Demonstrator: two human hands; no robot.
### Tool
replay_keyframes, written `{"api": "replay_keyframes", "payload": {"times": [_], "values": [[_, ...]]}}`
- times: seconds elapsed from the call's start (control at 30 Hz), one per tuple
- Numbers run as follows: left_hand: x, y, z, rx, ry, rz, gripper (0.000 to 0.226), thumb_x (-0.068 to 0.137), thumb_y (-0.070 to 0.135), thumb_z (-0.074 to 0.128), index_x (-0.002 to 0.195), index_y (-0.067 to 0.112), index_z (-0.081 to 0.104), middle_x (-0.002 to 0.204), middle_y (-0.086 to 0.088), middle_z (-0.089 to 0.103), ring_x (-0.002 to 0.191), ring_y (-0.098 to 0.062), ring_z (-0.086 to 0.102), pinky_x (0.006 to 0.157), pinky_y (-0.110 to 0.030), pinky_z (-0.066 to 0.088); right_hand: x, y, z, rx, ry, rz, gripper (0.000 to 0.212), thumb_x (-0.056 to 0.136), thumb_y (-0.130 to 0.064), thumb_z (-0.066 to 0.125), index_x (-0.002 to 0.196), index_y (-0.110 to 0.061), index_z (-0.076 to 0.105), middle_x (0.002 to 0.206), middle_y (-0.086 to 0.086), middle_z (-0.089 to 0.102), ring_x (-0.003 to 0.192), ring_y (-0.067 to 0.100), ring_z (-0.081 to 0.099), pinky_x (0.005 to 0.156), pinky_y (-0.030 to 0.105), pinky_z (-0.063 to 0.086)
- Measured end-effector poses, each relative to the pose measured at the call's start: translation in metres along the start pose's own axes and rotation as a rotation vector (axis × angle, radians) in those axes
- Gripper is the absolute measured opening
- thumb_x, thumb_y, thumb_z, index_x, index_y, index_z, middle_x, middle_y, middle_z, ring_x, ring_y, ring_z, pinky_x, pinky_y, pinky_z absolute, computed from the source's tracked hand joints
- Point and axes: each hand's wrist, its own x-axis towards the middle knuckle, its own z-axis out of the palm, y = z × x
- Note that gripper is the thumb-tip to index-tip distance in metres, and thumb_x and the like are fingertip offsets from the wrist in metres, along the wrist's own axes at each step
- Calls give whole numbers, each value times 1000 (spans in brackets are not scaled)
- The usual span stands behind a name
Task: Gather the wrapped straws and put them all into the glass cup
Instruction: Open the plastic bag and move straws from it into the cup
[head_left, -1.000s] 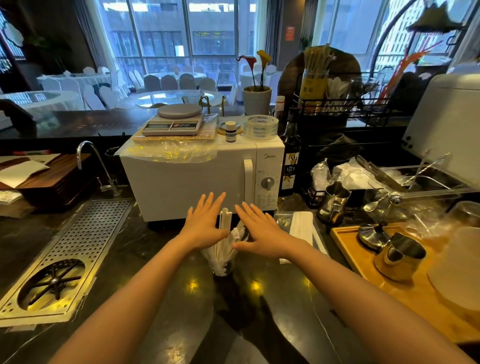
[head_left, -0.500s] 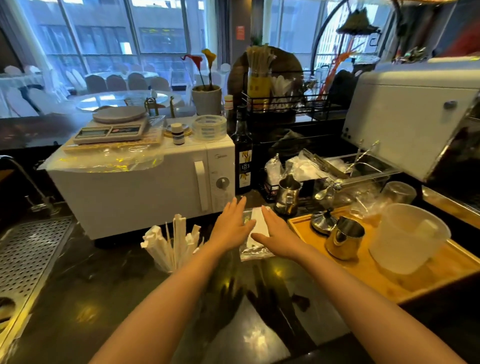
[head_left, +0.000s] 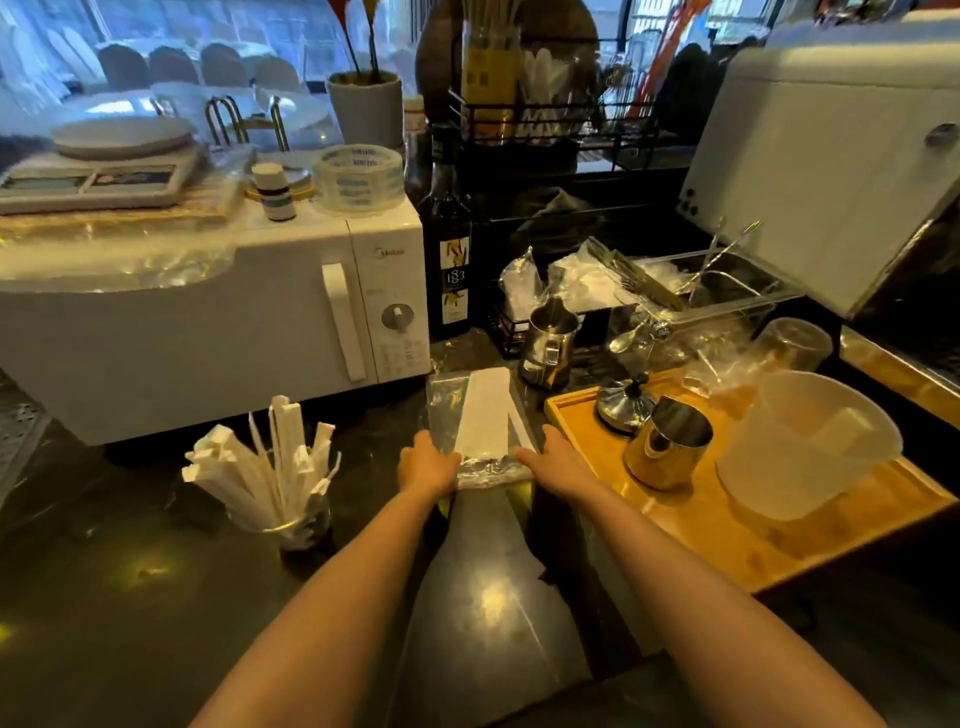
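Glass cup (head_left: 298, 525) crammed with wrapped straws (head_left: 270, 462); left hand (head_left: 427, 464), right hand (head_left: 553, 457) grip clamped on plastic bag (head_left: 475, 421).

White microwave (head_left: 208, 322) — scale (head_left: 98, 171) on top; wooden tray (head_left: 727, 525) beside

The dark, glossy tabletop (head_left: 156, 597) carries a white microwave (head_left: 208, 332) at the back left, a glass cup (head_left: 304, 527) of wrapped straws (head_left: 260, 467) in front of it, a clear plastic bag (head_left: 480, 431) of white straws to the right, a dark syrup bottle (head_left: 449, 260), a steel pitcher (head_left: 548, 343) and a wooden tray (head_left: 727, 530) at the right
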Motion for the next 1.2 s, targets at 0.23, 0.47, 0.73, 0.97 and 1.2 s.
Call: {"api": "replay_keyframes", "payload": {"times": [0.23, 0.47, 0.73, 0.97, 1.2], "values": [[7, -1, 14, 50, 87, -64, 45, 84, 15, 52, 125, 3, 36, 131, -22, 42, 112, -38, 48, 86, -39, 43, 25, 4, 9, 5, 69, 115, 55, 87, -21, 57, 130, 3, 34, 137, 22, 43, 123, 37, 45, 97, 41, 40], [2, -4, 16, -80, 85, -62, 35, 84, 8, 52, 115, 2, 40, 120, -22, 51, 105, -35, 52, 80, -37, 43, 30, 16, 17, 10, 68, 125, 32, 78, -15, 63, 104, -5, 48, 109, 17, 57, 91, 27, 52, 79, 38, 47], [-11, 6, -1, -203, 110, -5, 20, 81, -4, 46, 88, 14, 53, 87, -14, 60, 74, -21, 53, 66, -31, 41, 15, 10, 5, 141, 113, 96, 28, 76, -5, 65, 89, -14, 42, 87, 10, 53, 87, 28, 56, 77, 40, 50], [-41, 12, -30, -405, 20, 35, 13, 77, -4, 59, 76, 6, 68, 70, -3, 60, 80, -18, 57, 81, -32, 51, -16, -14, -24, 198, 105, -8, 8, 82, -6, 59, 75, -10, 60, 74, 5, 56, 70, 15, 52, 56, 23, 43], [-96, 4, -62, -505, -107, 178, 19, 73, 5, 70, 91, 8, 67, 90, -5, 66, 88, -14, 63, 69, -17, 52, -65, -36, -51, 306, 71, -144, 15, 79, -1, 60, 65, -5, 61, 62, 5, 54, 56, 12, 48, 49, 21, 41]]}}
